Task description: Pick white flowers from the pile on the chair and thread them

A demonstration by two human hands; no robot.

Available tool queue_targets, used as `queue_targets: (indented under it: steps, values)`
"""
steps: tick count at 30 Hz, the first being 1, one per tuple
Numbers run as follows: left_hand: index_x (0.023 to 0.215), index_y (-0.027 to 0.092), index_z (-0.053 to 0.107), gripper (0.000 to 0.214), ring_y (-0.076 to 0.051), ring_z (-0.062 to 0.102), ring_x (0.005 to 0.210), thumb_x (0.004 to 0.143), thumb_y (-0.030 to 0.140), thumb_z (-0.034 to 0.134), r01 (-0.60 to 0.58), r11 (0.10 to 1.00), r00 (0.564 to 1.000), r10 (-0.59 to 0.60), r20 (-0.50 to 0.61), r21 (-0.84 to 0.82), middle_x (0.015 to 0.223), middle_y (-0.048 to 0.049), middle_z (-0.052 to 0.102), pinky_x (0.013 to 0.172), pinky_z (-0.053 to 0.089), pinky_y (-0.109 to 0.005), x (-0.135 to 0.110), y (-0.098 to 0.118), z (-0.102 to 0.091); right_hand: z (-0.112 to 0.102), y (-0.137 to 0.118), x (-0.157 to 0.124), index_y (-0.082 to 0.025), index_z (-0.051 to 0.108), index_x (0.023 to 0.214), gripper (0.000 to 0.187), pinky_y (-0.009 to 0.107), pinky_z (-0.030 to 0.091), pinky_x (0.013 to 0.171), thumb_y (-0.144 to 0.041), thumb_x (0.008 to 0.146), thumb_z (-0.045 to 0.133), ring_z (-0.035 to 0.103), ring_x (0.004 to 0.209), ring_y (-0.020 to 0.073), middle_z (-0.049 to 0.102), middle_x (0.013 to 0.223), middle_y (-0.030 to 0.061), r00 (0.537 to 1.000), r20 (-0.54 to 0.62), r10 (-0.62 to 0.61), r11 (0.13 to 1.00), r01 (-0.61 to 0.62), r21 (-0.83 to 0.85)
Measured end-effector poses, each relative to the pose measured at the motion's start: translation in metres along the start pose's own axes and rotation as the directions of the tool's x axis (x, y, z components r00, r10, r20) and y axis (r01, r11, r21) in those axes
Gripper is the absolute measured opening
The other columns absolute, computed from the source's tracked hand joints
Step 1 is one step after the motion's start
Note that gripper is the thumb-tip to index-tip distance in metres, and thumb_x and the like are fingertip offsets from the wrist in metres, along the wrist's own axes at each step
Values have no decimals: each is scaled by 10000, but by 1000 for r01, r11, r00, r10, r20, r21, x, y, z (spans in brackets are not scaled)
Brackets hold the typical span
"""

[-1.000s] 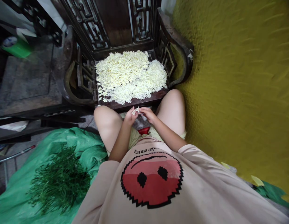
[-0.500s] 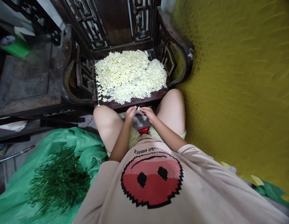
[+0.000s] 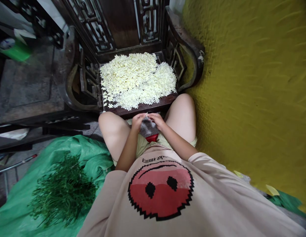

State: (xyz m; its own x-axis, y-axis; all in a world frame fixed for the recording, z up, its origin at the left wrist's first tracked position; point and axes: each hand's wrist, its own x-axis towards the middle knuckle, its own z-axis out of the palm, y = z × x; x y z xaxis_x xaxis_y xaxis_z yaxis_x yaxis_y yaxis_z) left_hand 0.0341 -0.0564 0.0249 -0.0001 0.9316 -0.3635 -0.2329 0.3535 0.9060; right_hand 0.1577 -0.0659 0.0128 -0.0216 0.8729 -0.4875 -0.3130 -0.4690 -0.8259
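Between my knees, both hands meet fingertip to fingertip over a small white flower (image 3: 147, 115). My right hand (image 3: 156, 120) pinches the flower from the right. From the left, the fingers of my left hand (image 3: 137, 121) are closed at its other side; the thumb and finger details are too small to make out. Just beyond the hands, a wide heap of loose white and cream flowers (image 3: 133, 74) covers much of a dark wooden chair seat (image 3: 155, 104).
At lower left, a heap of thin green stems (image 3: 65, 191) lies on a green plastic sheet (image 3: 81, 148). A yellow textured surface (image 3: 246, 82) rises along the right. Carved chair arms (image 3: 73, 79) flank the seat. A green container (image 3: 15, 49) stands on dark furniture at upper left.
My left hand has moved slightly right, closing the small gap, and its fingertips now meet the flower at my right hand. The flower heap looks the same.
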Motion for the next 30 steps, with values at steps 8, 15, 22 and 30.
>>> queue_targets:
  steps: [8,15,22,30]
  values:
    - [700,115,674,269,-123,580,662,524,299,759,66,997,998,-65,16,-40,681,-51,651,672,432,-254,2,-2,-1,0,-1,-1,-178,677,714,275,197,318,507,-397,549,703,500,568,79,645,705,4,1000,-7,-1,1000,1,16]
    - [687,131,677,343,-124,574,649,466,373,775,53,997,998,-52,29,-60,656,-34,651,689,435,-264,3,-4,0,1,-1,-1,-172,676,722,270,197,319,519,-394,569,696,499,574,78,649,709,4,1000,-28,6,1000,-6,13]
    - [693,127,665,372,-127,563,637,463,400,766,51,997,999,-51,16,-51,635,-37,636,667,427,-269,4,-6,-1,0,0,1,-173,674,725,275,199,319,511,-402,574,696,502,571,80,652,727,11,1000,-27,3,1000,-3,8]
    - [638,134,602,197,-101,473,558,613,314,678,-84,973,992,101,-69,214,561,3,546,584,369,-240,0,-3,2,1,0,-1,-158,665,698,273,207,342,550,-400,575,697,496,571,78,639,681,7,999,-46,-11,1000,10,-22]
